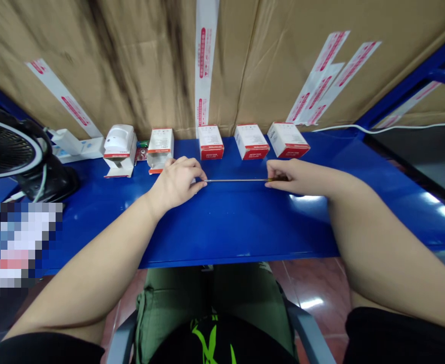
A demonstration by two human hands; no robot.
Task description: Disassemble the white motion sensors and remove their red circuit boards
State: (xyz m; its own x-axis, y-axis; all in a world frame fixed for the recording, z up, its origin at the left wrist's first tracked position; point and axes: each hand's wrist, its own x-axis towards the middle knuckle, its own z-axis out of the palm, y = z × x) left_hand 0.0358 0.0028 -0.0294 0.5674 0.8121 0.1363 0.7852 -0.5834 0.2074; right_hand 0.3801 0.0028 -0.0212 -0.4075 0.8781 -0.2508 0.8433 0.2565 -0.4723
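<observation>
My right hand (pixel 286 177) is closed around the amber-coloured handle of a long, thin screwdriver (pixel 237 180). Its metal shaft lies level above the blue tabletop, pointing left. At the shaft's far end, my left hand (pixel 180 182) is closed in a pinch, thumb and fingertips meeting right where the tip ends. A bit of something pale shows between those fingers, too small to make out. Just behind the left hand stands an opened white-and-red box (pixel 161 140), its flap folded out toward me.
Three red-and-white boxes (pixel 211 141) stand along the cardboard at the back. On the left are a white detector (pixel 118 138) on an open box, a small circuit board (pixel 141 153), a power strip (pixel 82 149) and a black fan (pixel 10 146). A white cable (pixel 389 131) runs along the back right.
</observation>
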